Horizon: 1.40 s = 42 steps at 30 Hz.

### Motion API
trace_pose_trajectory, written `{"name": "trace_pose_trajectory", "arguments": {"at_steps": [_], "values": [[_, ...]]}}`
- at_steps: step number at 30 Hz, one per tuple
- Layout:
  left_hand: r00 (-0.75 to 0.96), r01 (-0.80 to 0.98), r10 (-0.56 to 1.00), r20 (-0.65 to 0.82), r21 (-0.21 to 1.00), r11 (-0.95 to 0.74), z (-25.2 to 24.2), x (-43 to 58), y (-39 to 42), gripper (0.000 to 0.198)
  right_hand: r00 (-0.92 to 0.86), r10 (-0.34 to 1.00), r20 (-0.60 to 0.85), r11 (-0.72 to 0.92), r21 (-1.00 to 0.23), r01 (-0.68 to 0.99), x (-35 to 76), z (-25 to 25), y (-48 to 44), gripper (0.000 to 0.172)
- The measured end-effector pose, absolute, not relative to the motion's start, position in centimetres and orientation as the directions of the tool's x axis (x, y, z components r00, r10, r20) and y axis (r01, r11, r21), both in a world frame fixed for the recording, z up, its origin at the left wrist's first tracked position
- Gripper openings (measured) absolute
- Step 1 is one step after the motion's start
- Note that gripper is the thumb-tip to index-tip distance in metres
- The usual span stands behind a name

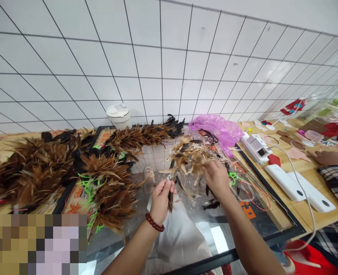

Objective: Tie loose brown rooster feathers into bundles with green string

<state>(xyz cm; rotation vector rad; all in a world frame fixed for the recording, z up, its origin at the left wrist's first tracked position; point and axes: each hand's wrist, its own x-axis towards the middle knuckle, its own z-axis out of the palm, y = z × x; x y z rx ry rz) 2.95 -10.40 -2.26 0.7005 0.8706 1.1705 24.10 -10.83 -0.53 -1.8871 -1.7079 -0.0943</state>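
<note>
My left hand (161, 198), with a red bead bracelet at the wrist, is closed around a few dark brown feathers (170, 198) whose tips hang down. My right hand (216, 175) reaches into a loose pile of tan and brown feathers (188, 152) on the glass table top; its fingers are curled into the pile, pinching feathers. Long strings of bound brown feathers (105, 175) lie to the left.
A white lidded cup (118, 115) stands by the tiled wall. A pink plastic bag (219, 128) and glasses (207, 135) lie behind the pile. White boxes (297, 185) and cables lie on the right. Another person's hand (327, 157) and plaid sleeve rest at far right.
</note>
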Motion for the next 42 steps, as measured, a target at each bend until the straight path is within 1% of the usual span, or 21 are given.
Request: {"name": "trace_pose_trajectory", "arguments": {"at_steps": [2,3,5,8,9,11,14,17,20,23,25,26,27,28,30,32,34,36,39,42], "values": [[0.155,-0.488,0.964,-0.217,0.832,0.266,-2.3,3.0,-10.4,0.036,0.176,0.873,0.455,0.001,-0.363,0.932,24.6,0.1,-10.9,0.022],[0.157,-0.491,0.962,-0.223,0.828,0.272,-2.3,3.0,-10.4,0.036,0.132,0.878,0.459,0.038,-0.343,0.939,24.5,0.4,-10.9,0.022],[0.16,-0.491,0.961,-0.227,0.826,0.277,-2.2,3.0,-10.4,0.036,-0.037,0.903,0.429,0.159,-0.252,0.955,23.4,1.2,-10.9,0.021],[0.162,-0.494,0.964,-0.212,0.828,0.265,-2.2,3.0,-10.4,0.035,-0.311,0.909,0.277,0.338,-0.057,0.939,20.9,2.0,-10.3,0.022],[0.161,-0.495,0.965,-0.209,0.828,0.262,-2.2,3.0,-10.3,0.035,-0.358,0.906,0.226,0.37,-0.009,0.929,20.3,2.1,-10.0,0.022],[0.158,-0.499,0.965,-0.208,0.826,0.26,-2.2,3.0,-10.3,0.035,-0.392,0.906,0.16,0.389,0.048,0.92,19.5,2.1,-9.5,0.021],[0.154,-0.506,0.967,-0.204,0.824,0.255,-2.2,3.1,-10.4,0.036,-0.398,0.909,0.125,0.395,0.05,0.917,19.7,1.9,-9.2,0.026],[0.146,-0.504,0.968,-0.202,0.827,0.249,-2.0,3.1,-10.4,0.036,-0.451,0.887,0.096,0.454,-0.009,0.891,20.2,1.4,-9.5,0.029],[0.14,-0.501,0.967,-0.212,0.827,0.254,-1.9,3.2,-10.3,0.036,-0.477,0.877,0.048,0.479,-0.049,0.876,20.3,0.9,-9.9,0.023],[0.146,-0.511,0.967,-0.209,0.821,0.255,-2.1,3.1,-10.2,0.037,-0.413,0.909,0.057,0.416,-0.05,0.908,20.6,1.5,-10.2,0.019],[0.15,-0.516,0.968,-0.201,0.819,0.25,-2.3,3.1,-10.2,0.037,-0.335,0.934,0.127,0.349,-0.117,0.93,21.0,2.4,-10.6,0.019],[0.147,-0.516,0.969,-0.198,0.821,0.246,-2.4,3.0,-10.2,0.037,-0.286,0.944,0.164,0.315,-0.193,0.929,21.3,2.9,-10.9,0.018],[0.141,-0.515,0.97,-0.196,0.823,0.241,-2.3,3.0,-10.2,0.036,-0.233,0.954,0.188,0.282,-0.299,0.912,21.5,3.3,-11.2,0.017],[0.132,-0.512,0.972,-0.195,0.826,0.235,-2.2,3.0,-10.3,0.035,-0.181,0.964,0.196,0.25,-0.425,0.87,21.7,3.7,-11.4,0.016],[0.119,-0.512,0.972,-0.2,0.827,0.233,-1.4,3.3,-10.4,0.034,-0.068,0.981,0.18,0.173,-0.667,0.725,21.9,3.8,-11.9,0.012],[0.123,-0.532,0.969,-0.216,0.81,0.248,-0.2,3.8,-10.4,0.033,0.045,0.987,0.153,0.103,-0.828,0.551,21.9,3.4,-12.1,0.012],[0.109,-0.572,0.964,-0.241,0.778,0.26,1.0,4.8,-10.3,0.033,0.127,0.983,0.129,0.067,-0.911,0.406,21.5,2.9,-12.2,0.017],[0.126,-0.595,0.95,-0.287,0.744,0.304,2.0,5.9,-9.9,0.034,0.15,0.984,0.092,0.048,-0.961,0.274,21.0,2.5,-12.2,0.022],[0.155,-0.651,0.939,-0.307,0.683,0.331,2.6,7.7,-9.2,0.033,0.125,0.991,0.039,0.026,-0.995,0.101,20.5,2.1,-12.1,0.026],[0.186,-0.691,0.926,-0.33,0.626,0.362,2.4,9.2,-8.9,0.034,0.1,0.995,-0.005,-0.004,-1.0,-0.004,20.3,1.6,-12.0,0.028]]}}
